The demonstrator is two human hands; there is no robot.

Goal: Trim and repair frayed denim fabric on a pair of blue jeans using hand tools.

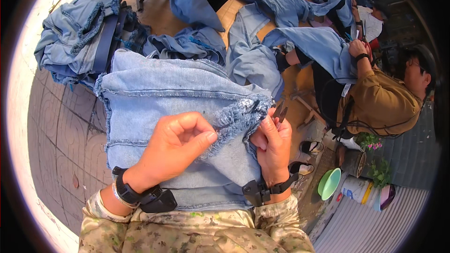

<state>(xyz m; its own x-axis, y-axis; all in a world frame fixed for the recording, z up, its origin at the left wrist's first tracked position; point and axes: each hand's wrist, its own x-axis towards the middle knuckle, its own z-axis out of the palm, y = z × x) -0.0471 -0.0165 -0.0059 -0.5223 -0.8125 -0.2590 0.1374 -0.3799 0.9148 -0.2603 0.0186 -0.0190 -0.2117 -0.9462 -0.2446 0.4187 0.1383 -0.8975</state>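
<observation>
Nearest, camouflage sleeves (101, 220). Left hand (171, 147): thumb and index narrowly spaced; cannot tell whether they pinch a thread. Right hand (274, 147): fingers closed around dark snips (281, 112). Light-blue denim piece (154, 117) spread beneath both hands. Beyond: denim pile (77, 33) at left; seated person (382, 103) at right, handling denim.

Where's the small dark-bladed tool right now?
Right of centre in the head view, the small dark-bladed tool is in the right hand, jutting up just right of the frayed patch on the light-blue denim.
</observation>
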